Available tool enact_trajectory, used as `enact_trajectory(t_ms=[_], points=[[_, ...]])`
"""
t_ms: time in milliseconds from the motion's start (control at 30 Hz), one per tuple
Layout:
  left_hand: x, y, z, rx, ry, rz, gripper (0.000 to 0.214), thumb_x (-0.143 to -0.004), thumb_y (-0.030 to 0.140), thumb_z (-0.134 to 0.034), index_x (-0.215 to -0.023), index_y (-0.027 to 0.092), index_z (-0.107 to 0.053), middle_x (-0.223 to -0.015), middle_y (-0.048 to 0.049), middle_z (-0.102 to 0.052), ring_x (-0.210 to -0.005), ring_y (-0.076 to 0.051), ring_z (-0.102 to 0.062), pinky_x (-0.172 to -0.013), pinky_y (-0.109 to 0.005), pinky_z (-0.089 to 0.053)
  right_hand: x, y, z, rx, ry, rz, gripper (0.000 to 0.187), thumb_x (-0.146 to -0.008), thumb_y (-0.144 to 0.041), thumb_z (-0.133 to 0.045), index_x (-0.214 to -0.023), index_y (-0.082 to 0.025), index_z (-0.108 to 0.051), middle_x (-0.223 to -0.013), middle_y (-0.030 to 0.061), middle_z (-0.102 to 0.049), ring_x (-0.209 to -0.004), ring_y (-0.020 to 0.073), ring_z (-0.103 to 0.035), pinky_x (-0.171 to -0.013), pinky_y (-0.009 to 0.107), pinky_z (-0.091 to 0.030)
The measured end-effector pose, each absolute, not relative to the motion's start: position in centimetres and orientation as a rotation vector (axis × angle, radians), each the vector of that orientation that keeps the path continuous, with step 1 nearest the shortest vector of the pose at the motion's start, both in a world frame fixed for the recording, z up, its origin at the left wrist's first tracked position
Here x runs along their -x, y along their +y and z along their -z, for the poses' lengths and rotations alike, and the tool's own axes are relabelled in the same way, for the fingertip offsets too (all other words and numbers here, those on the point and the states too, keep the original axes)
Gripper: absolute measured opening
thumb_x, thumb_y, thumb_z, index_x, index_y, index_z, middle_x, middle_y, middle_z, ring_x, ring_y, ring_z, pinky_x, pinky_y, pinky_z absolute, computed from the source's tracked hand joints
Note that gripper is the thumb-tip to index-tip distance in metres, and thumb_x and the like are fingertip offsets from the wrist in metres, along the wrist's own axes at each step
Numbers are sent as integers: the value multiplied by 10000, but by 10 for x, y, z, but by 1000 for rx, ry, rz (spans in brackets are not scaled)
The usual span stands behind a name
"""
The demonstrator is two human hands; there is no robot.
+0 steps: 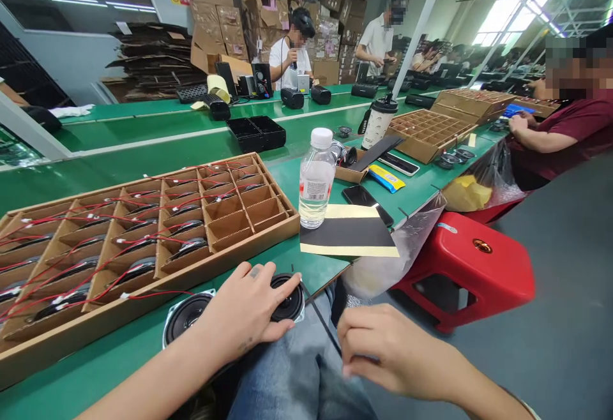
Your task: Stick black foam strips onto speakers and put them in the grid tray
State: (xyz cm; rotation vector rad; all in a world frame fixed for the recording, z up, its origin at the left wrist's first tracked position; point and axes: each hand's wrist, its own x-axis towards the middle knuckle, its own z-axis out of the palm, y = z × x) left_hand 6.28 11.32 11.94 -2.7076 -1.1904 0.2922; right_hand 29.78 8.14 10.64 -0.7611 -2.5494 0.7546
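Note:
My left hand (246, 310) lies over a round black speaker (288, 302) at the near edge of the green table (143, 158), fingers curled round it. A second speaker (184, 315) sits just left of that hand. My right hand (383, 350) hovers over my lap with its fingers pinched together on the end of a thin black strip (320, 319) that runs up to the speaker. Beyond my left hand stands a cardboard divider tray (249, 241) with several speakers and red wires in its cells.
A water bottle (316, 177), black and yellow sheets (347, 232) and a phone (366, 202) lie right of the tray. A red stool (472, 260) stands beside my knee. A seated person (569, 129) works at the right; two others stand across the table by stacked cartons.

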Motion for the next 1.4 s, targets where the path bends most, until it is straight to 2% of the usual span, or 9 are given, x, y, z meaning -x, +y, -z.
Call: enact_trajectory(t_ms=[133, 233, 333, 400, 467, 600, 900, 1067, 1400], points=[[-81, 107, -117, 2465, -1502, -314, 674, -814, 562, -431, -1321, 122, -373, -811, -148, -592, -694, -278, -586, -672, -399, -393, -305, 118, -116, 901, -2466, -652, 121, -837, -163, -563, -717, -163, -550, -743, 11, -519, -660, 122, -482, -567, 216, -371], [-83, 115, -122, 2498, -1678, -310, 819, -763, 683, -390, -1260, 33, -429, -755, -176, -616, -692, -326, -602, -671, -435, -402, -309, 143, -116, 946, -2413, -606, 113, -803, -161, -617, -710, -159, -552, -746, 5, -505, -620, 113, -448, -560, 219, -365], [-65, 130, -129, 2763, -1668, -252, 786, -697, 694, -490, -1216, 105, -466, -958, -158, -613, -840, -311, -604, -721, -404, -440, -310, 158, -114, 901, -2352, -650, 119, -801, -207, -633, -717, -159, -563, -727, -1, -490, -589, 107, -420, -546, 220, -357], [-48, 138, -132, 3054, -1566, -104, 729, -677, 596, -613, -1248, 191, -410, -1153, -102, -541, -995, -250, -563, -808, -339, -446, -310, 162, -112, 871, -2321, -691, 135, -802, -236, -636, -715, -157, -569, -726, 1, -493, -588, 107, -415, -545, 221, -356], [-34, 143, -133, 3286, -1488, 76, 689, -674, 461, -691, -1249, 235, -385, -1229, -55, -495, -1094, -202, -507, -896, -305, -418, -311, 163, -110, 847, -2304, -730, 145, -801, -244, -638, -708, -155, -572, -734, 5, -502, -594, 108, -417, -549, 221, -355], [-25, 147, -131, 3344, -1456, 144, 494, -705, 342, -698, -1142, 222, -501, -1200, -34, -537, -1106, -188, -498, -956, -324, -382, -314, 167, -103, 850, -2270, -782, 142, -789, -227, -653, -697, -151, -577, -738, 7, -513, -600, 106, -420, -547, 218, -347], [-19, 153, -117, 3285, -1292, 98, 629, -666, 548, -637, -1201, 241, -511, -1284, -61, -497, -1154, -227, -478, -980, -352, -365, -318, 172, -90, 871, -2210, -870, 199, -788, -309, -651, -679, -152, -594, -730, 17, -529, -604, 111, -442, -528, 223, -359], [-19, 153, -116, 3266, -1264, 29, 663, -667, 555, -627, -1227, 232, -481, -1285, -48, -498, -1154, -220, -478, -967, -330, -362, -318, 165, -85, 907, -2198, -899, 246, -790, -370, -636, -676, -154, -605, -734, 24, -528, -600, 112, -448, -519, 225, -368], [-23, 147, -117, 3188, -1228, 10, 617, -675, 551, -631, -1194, 245, -498, -1227, -19, -522, -959, -210, -562, -816, -291, -403, -316, 147, -78, 910, -2264, -873, 235, -827, -352, -597, -691, -161, -588, -739, 26, -526, -618, 118, -466, -513, 216, -360]])
